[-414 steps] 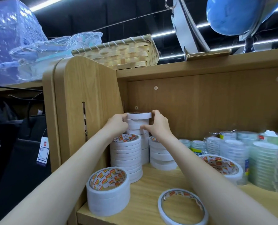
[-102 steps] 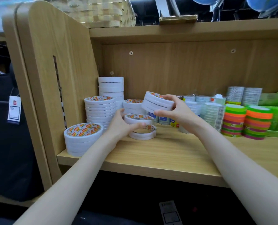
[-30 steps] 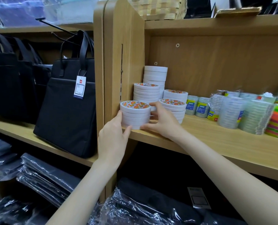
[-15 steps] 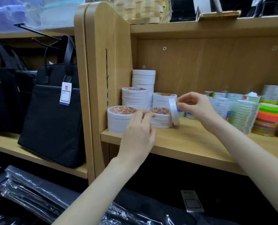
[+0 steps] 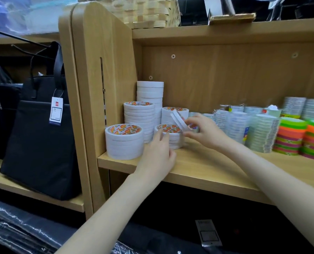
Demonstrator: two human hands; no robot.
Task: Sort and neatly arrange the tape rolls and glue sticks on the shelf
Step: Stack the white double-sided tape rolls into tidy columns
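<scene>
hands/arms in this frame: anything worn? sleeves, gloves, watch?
Nothing worn that shows. Left hand and right hand are bare, no gloves, no rings visible. Both forearms are bare to the frame edge: no sleeves, watch or bands. Right fingers are motion-blurred.

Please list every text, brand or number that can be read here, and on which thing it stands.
None can be read.
Tape roll cores: red and orange print, blurred.
Bag tag: red logo, lines too small.
Label below the shelf: too blurred.
Clear tape labels: blurred.
</scene>
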